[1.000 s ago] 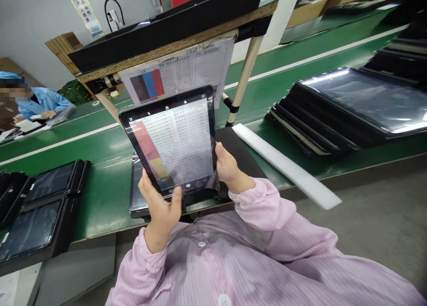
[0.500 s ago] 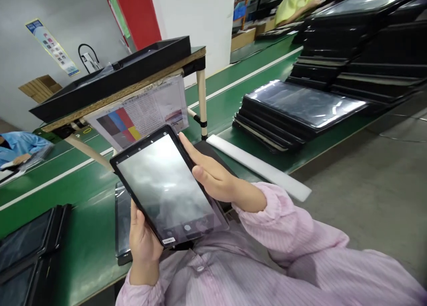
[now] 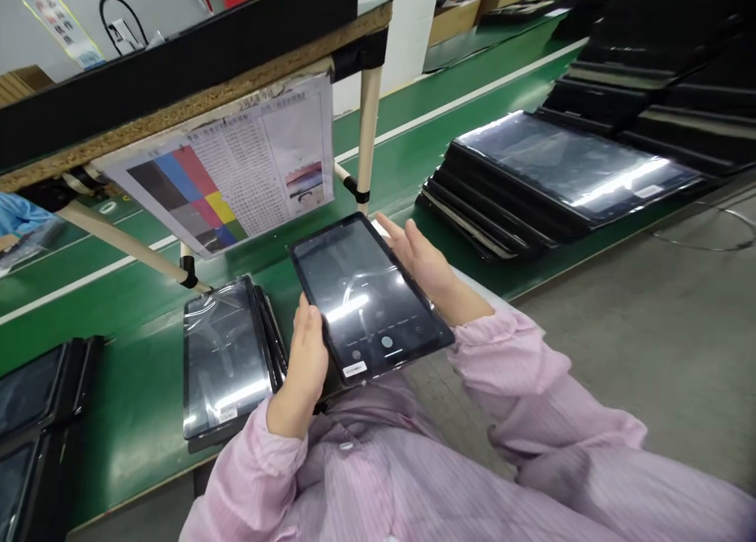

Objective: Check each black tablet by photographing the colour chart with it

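- Shows a grey wall (image 3: 171, 6) at upper left, with a banner (image 3: 54, 18)
- Includes a white wall (image 3: 402, 38) behind a particleboard shelf (image 3: 236, 86)
- Drops from green workbench (image 3: 138, 416) to grey floor (image 3: 643, 313)

- One tablet (image 3: 369, 290), between two hands: left hand (image 3: 307, 353), right hand (image 3: 428, 270)
- One printed sheet (image 3: 248, 164) under one shelf (image 3: 206, 105)
- One poster (image 3: 56, 22), partly cut off
- Two dark screens (image 3: 27, 388) at lower left, both cut off
- Two pink sleeves (image 3: 513, 361)
- One wire loop (image 3: 712, 246) at far right
- Stacked black cases (image 3: 496, 191) at right: too dark to count
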Tool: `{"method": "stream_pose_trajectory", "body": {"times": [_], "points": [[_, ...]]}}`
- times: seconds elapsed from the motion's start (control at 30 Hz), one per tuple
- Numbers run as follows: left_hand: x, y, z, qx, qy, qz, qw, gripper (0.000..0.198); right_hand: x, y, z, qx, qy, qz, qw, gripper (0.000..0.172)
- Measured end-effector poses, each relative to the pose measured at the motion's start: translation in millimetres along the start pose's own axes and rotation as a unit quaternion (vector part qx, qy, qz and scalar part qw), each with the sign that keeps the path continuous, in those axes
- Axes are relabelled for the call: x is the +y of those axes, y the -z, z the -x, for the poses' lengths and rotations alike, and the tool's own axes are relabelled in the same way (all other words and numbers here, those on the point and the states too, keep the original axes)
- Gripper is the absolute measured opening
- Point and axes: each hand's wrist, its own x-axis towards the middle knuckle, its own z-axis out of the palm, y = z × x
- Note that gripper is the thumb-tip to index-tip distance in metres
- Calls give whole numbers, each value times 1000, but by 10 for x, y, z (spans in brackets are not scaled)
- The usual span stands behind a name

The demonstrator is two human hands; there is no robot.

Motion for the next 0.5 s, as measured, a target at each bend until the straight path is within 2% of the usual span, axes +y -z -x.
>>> {"method": "stream_pose_trajectory", "body": {"times": [0.07,0.13,0.23,0.3,0.37,0.43,0.5], "points": [[-53,-35,-101,-9,24,-100,995,59,111,162,-105,31,-6,44,999,80],[-90,-34,-106,-5,46,-125,991,64,205,298,-155,62,8,126,990,83],[-95,73,107,10,40,-132,990,67,255,424,-97,70,70,283,954,84],[-74,236,330,1,-16,-170,985,62,213,435,18,27,128,396,909,75],[-48,466,518,-5,-96,-240,966,56,143,380,151,-41,168,509,843,62],[-27,736,610,20,-159,-331,930,51,86,284,258,-94,186,602,771,52],[-8,1007,603,67,-193,-434,877,45,67,189,319,-117,196,656,719,48]]}}
